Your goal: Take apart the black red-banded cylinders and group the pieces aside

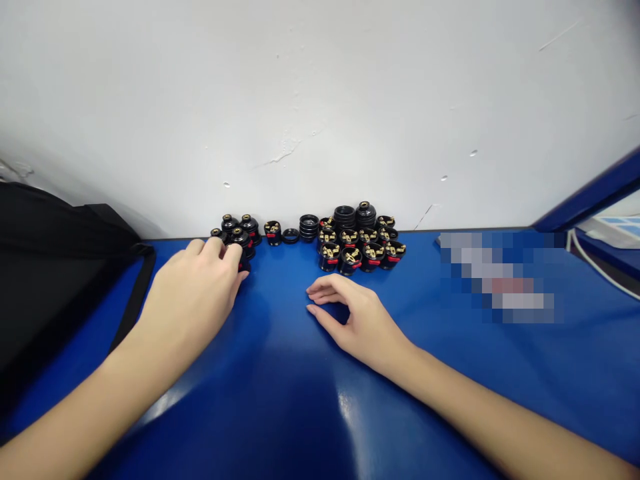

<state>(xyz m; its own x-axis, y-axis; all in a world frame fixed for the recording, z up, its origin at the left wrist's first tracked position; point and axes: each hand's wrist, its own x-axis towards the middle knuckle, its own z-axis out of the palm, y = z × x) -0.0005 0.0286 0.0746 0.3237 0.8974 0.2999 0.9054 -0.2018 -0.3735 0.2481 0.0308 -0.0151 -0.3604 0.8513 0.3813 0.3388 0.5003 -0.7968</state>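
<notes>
My left hand (195,283) is at the left group of black lamp sockets (247,225), its fingers curled over a black lamp socket (244,261) with a bit of red showing beside the thumb. Most of that socket is hidden by the hand. My right hand (363,317) hovers over or rests on the blue table, holding nothing, with a gap between thumb and fingers. Just beyond it stand several open black socket bodies (351,259) with brass contacts inside and red levers on their sides.
Between the groups are a single socket body (273,233), a black ring (291,235) and a stack of black rings (309,227). A white wall (320,120) rises behind the blue table (290,400). A black bag (55,267) lies left; a blurred patch (500,277) lies right.
</notes>
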